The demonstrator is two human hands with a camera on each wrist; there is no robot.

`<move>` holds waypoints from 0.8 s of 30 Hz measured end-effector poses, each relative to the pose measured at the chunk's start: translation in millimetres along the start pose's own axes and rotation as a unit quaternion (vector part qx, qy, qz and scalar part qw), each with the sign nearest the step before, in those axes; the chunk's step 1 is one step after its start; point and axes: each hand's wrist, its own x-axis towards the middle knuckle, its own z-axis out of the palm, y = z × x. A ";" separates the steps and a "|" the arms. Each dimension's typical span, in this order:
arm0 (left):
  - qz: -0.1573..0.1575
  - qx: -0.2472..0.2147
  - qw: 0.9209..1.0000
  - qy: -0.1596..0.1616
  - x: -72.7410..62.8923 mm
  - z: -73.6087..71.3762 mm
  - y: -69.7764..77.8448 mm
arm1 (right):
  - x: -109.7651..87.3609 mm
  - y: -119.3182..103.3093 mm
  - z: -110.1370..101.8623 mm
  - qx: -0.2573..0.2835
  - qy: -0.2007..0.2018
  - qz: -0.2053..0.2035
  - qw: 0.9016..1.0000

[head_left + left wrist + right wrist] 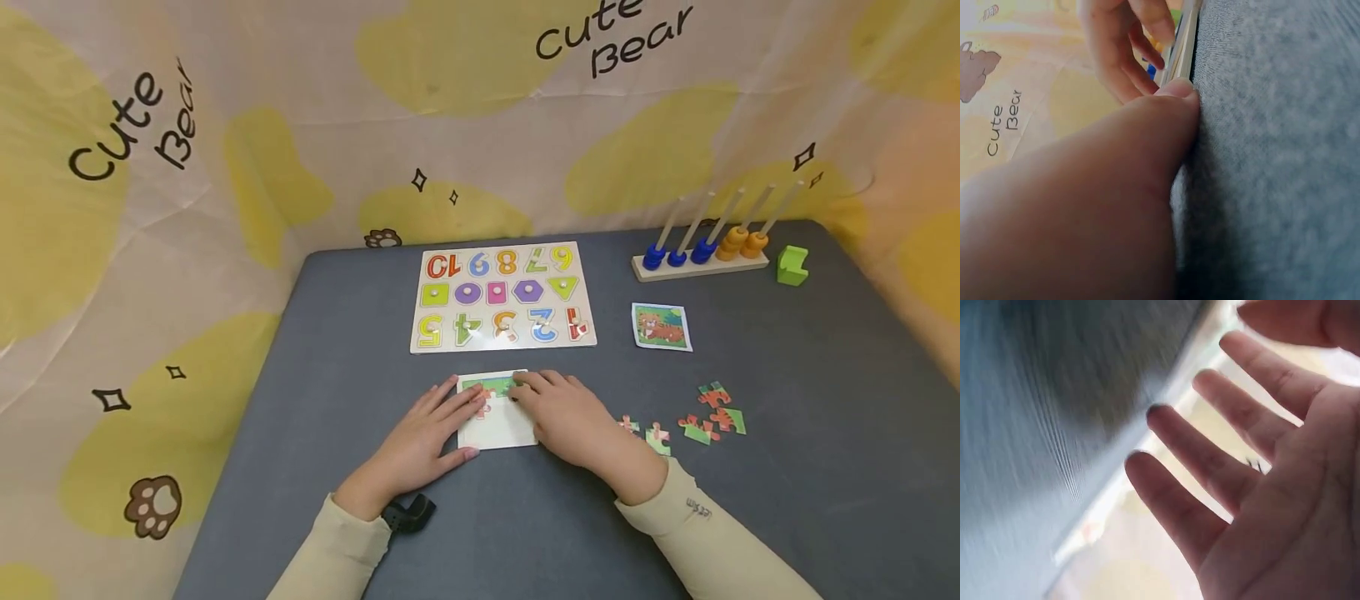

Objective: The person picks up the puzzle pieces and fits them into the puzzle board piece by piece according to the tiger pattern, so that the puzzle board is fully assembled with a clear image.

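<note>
A small white puzzle tray (501,432) lies flat on the dark table between the hands. Along its far side sit green and orange jigsaw pieces (498,384), partly covered by fingers. My left hand (420,442) rests on the tray's left side, its fingers stretched across it. In the left wrist view, the thumb (1175,103) touches the tray's edge. The right hand (573,425) reaches over the tray's right side, fingertips at the pieces in the far right corner. Its fingers (1210,462) are spread and nearly straight in the right wrist view, where no held piece shows.
Several loose jigsaw pieces (697,430) lie right of the right hand, some close to its wrist. Beyond are a tiger picture card (662,327), a number and shape board (480,321), a bead-peg stand (701,265) and a green block (792,265). Patterned cloth (465,142) hangs behind the table.
</note>
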 end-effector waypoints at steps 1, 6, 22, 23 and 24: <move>0.001 0.000 1.000 0.001 -0.2 0.5 0.2 | -3.7 4.1 -5.3 0.005 0.001 0.007 1.000; 0.011 -0.005 1.000 0.009 2.0 2.4 2.0 | -35.5 38.1 -39.7 -0.011 -0.032 0.078 0.996; -0.028 0.011 0.999 0.040 -0.4 0.8 0.4 | -52.4 71.3 -32.7 0.174 -0.087 0.092 0.977; -0.028 0.011 0.999 0.040 -0.6 0.4 0.4 | -48.6 70.8 -32.4 0.195 -0.081 0.085 0.974; -0.028 0.011 0.999 0.040 -0.8 -0.1 0.4 | -44.1 70.2 -31.8 0.217 -0.071 0.081 0.970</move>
